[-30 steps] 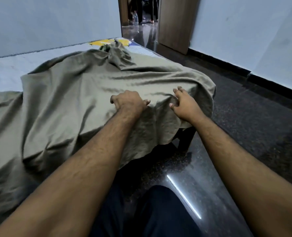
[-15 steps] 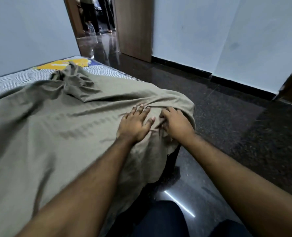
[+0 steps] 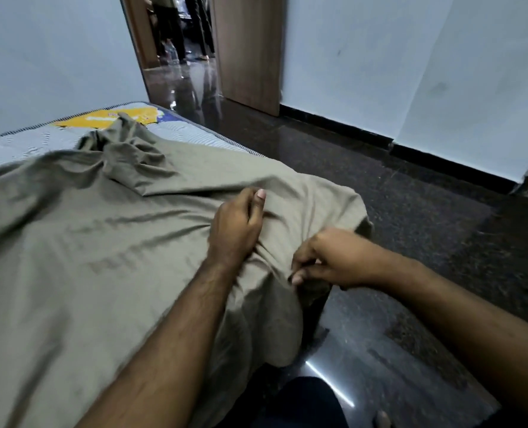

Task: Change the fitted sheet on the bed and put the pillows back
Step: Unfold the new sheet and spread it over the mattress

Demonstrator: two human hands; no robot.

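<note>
Left hand (image 3: 236, 228): flat before, now bunching sheet (image 3: 108, 242) in curled fingers.
Right hand (image 3: 333, 257): moved down, fingers pinching sheet edge at mattress (image 3: 18, 143) corner.

Right of the bed (image 3: 191, 134): open dark floor (image 3: 395, 211) out to the wall (image 3: 380, 57).
Bed's near corner: both hands sit there; olive sheet (image 3: 86, 242) hangs over the edge (dark bed leg (image 3: 313, 313) beneath).
Beyond the bed: doorway (image 3: 179, 32) open, wooden door (image 3: 247, 47) beside it.
</note>
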